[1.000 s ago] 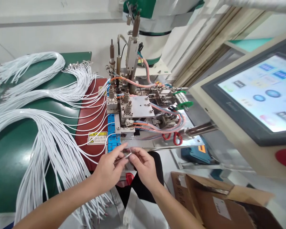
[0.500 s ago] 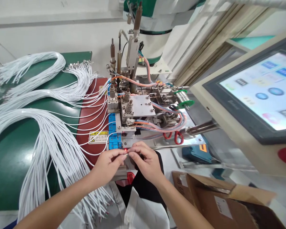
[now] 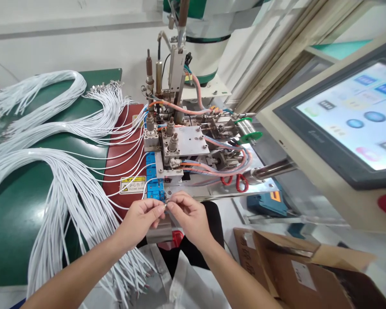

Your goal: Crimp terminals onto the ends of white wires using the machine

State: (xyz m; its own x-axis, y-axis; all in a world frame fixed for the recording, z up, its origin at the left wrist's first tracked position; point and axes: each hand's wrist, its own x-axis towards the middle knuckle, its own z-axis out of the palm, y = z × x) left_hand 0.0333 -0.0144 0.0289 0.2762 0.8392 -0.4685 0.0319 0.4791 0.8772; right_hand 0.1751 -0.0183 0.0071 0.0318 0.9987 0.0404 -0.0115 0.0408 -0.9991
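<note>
My left hand is closed in a pinch on a white cable, which runs in from the bundle at the left. Thumb and fingers of my right hand pinch the cable's tip, meeting my left fingertips; the tip itself is mostly hidden. Both hands are just in front of a row of blue clamp blocks on the machine's near edge. Several white cables lead into these blocks. A large bundle of white cables hangs over the green table, left of my hands.
The metal machine with hoses stands straight ahead, a wire spool on its right. A touchscreen panel with a red button juts in from the right. An open cardboard box sits below. A warning label marks the red board.
Both hands have shifted slightly left, still pinching together. The red light seen near the fingertips no longer shows. The view has moved a little.
</note>
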